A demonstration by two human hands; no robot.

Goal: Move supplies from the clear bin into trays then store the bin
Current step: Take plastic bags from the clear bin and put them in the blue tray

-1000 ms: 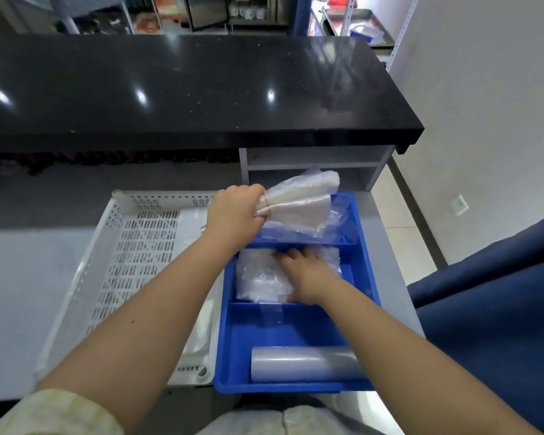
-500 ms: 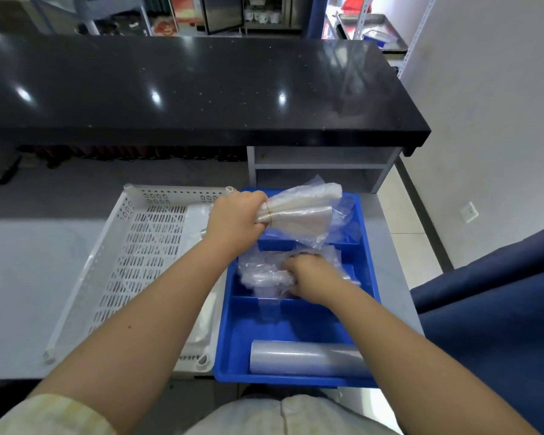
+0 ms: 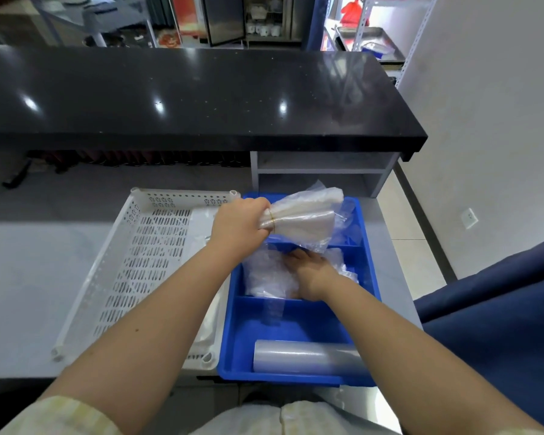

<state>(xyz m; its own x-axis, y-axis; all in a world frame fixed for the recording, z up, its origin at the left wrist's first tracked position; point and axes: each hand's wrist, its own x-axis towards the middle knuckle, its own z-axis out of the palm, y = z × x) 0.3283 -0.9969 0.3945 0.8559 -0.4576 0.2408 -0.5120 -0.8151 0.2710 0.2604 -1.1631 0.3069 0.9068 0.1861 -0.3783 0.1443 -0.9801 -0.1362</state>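
A blue divided tray (image 3: 299, 321) sits on the grey counter before me. My left hand (image 3: 237, 226) is shut on a rubber-banded bundle of clear plastic bags (image 3: 305, 216), held above the tray's far compartment. My right hand (image 3: 310, 271) presses down on a loose pile of clear bags (image 3: 266, 273) in the middle compartment; its fingers are partly hidden by the plastic. A roll of clear film (image 3: 305, 356) lies in the near compartment. The clear bin is out of view.
A white perforated tray (image 3: 145, 262) lies left of the blue one, with a white packet along its right side. A black countertop (image 3: 186, 95) overhangs behind, with an open shelf (image 3: 324, 171) under it. A blue upholstered seat (image 3: 500, 324) stands at the right.
My right hand has pushed the loose bags deeper into the middle compartment and shifted slightly right. The bundle in my left hand has stayed roughly in place.
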